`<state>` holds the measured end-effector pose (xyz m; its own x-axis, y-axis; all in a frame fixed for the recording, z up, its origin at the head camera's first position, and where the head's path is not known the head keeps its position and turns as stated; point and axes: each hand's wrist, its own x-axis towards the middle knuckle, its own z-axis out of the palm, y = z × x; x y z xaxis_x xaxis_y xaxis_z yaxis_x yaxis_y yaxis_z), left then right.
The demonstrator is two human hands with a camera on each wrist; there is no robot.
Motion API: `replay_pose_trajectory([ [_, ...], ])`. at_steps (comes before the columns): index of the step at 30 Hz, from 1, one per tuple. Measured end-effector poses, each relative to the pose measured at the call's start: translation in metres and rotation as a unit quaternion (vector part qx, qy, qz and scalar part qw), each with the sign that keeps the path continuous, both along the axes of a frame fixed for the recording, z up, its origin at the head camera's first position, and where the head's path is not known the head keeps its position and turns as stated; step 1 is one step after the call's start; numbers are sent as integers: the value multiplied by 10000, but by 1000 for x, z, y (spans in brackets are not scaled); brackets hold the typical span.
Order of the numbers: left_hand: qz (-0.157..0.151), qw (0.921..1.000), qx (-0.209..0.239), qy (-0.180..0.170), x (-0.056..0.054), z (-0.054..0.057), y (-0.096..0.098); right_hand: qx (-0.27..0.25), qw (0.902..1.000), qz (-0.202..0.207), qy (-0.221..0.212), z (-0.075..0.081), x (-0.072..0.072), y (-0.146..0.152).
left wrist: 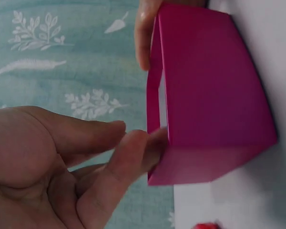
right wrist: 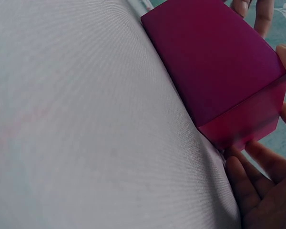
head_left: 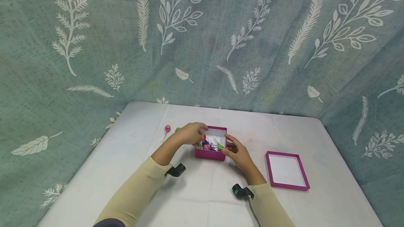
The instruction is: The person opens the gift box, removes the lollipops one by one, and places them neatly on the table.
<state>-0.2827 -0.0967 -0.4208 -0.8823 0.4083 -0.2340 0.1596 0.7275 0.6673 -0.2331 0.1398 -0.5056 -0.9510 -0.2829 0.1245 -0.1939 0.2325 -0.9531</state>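
Your right grip (head_left: 237,151) is grasping the magenta box (head_left: 210,155), lollipops (head_left: 207,147) lying inside. Your left grip (head_left: 190,134) is hanging over its left rim; can't tell if grasping.

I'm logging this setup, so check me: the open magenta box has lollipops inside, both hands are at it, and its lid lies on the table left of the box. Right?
Not quite: the lid lies right of the open magenta box, not left, as the head view shows. The box has lollipops inside, with left hand and right hand at it.
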Motion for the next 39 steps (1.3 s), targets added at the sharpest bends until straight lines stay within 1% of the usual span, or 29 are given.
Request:
replay_pose_trajectory([
  [5,-55,9986,-367,-367,3,3,14,27,10000,-12,31,0,1,0],
  [8,-171,9963,-627,-560,4,5,22,20,10000,12,42,2,2,0],
  [10,-228,9946,-799,-622,5,5,26,-19,10000,51,55,2,1,-1],
  [12,-223,9932,-963,-620,5,4,30,-38,9999,63,87,2,1,-1],
  [14,-224,9919,-1158,-479,4,2,34,-26,9999,61,87,3,1,-2],
  [17,-289,9871,-1572,-69,3,-1,39,7,10000,48,84,4,0,-1],
  [19,-432,9799,-1928,280,1,-2,42,5,10000,49,82,3,-1,-1],
  [21,-533,9740,-2143,508,0,-4,46,-31,10000,25,70,-5,-5,0],
  [24,-625,9707,-2208,718,-2,-6,51,-61,9999,-83,117,-18,-12,2],
  [26,-657,9718,-2135,753,-4,-8,54,-57,9997,-167,159,-26,-16,3],
  [28,-655,9723,-2111,761,-7,-12,57,-52,9995,-239,183,-29,-17,3],
  [31,-659,9747,-2055,580,-8,-18,59,-69,9995,-272,156,-30,-17,4],
  [35,-639,9797,-1869,329,-9,-23,60,-135,9996,-229,129,-31,-16,4],
  [39,-658,9825,-1723,259,-10,-26,59,-160,9996,-195,155,-30,-16,4],
])
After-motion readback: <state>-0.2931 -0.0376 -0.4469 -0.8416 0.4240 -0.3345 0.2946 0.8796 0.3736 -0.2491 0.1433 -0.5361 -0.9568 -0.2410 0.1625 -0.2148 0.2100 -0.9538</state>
